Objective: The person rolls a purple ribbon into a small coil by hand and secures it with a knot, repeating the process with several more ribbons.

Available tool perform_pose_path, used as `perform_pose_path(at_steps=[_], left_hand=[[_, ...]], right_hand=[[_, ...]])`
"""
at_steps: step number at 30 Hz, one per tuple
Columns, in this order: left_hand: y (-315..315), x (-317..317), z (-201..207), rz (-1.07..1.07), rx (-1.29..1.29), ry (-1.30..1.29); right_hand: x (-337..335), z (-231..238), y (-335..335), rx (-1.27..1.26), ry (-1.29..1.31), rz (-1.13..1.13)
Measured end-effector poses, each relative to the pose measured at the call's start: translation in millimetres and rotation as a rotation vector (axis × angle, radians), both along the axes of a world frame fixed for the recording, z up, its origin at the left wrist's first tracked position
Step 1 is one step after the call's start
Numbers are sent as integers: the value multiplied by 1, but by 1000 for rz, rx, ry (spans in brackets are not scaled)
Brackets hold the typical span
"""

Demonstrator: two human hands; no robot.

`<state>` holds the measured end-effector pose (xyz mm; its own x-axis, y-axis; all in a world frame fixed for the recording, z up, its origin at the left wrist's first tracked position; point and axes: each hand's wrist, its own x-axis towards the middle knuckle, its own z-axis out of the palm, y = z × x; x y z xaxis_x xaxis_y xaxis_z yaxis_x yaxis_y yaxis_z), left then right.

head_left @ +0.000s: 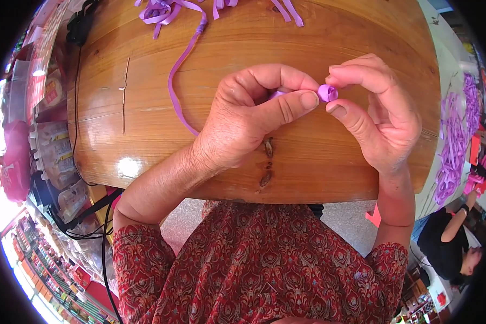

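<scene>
– While the left hand [237, 119] pinches the purple bud [330, 93], what is the right hand [397, 121] doing?

– Its thumb and forefinger stand apart, one on the near side and one on the far side of the bud; a light touch I can't rule out.

– And the left grip?

– Clamped: thumb and forefinger together on the bud's left side.

– Where is the bud, exactly?

– Held up over the tabletop [318, 156], right of the middle, its rolled end facing right.

– Which step would you call this?

– Shaping the bud, I'd judge: folds already wrap its centre, and the left hand seems the anchor.

– So what does the next move call for?

– A gentle closing of the right grip on the folds, I think, with a firm left pinch so nothing unwinds.

– Is that ribbon [173, 92] attached?

– Can't tell; it runs from the far pile [162, 13] and goes out of sight at the left wrist.
</scene>
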<state>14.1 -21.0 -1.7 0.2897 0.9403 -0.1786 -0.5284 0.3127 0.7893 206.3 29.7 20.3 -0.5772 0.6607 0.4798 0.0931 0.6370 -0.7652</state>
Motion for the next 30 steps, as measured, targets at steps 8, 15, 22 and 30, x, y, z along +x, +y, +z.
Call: perform_pose_path(at_steps=[8,15,22,30], left_hand=[[0,3,-1,26,-21,-42],[2,5,1,67,38,54],[3,3,4,37,-28,49],[2,1,2,-16,-30,-73]], right_hand=[[-2,1,-3,-9,-3,-46],[-2,-3,0,172,-27,-59],[-4,-4,1,261,-42,-64],[-4,-7,1,118,1,-30]])
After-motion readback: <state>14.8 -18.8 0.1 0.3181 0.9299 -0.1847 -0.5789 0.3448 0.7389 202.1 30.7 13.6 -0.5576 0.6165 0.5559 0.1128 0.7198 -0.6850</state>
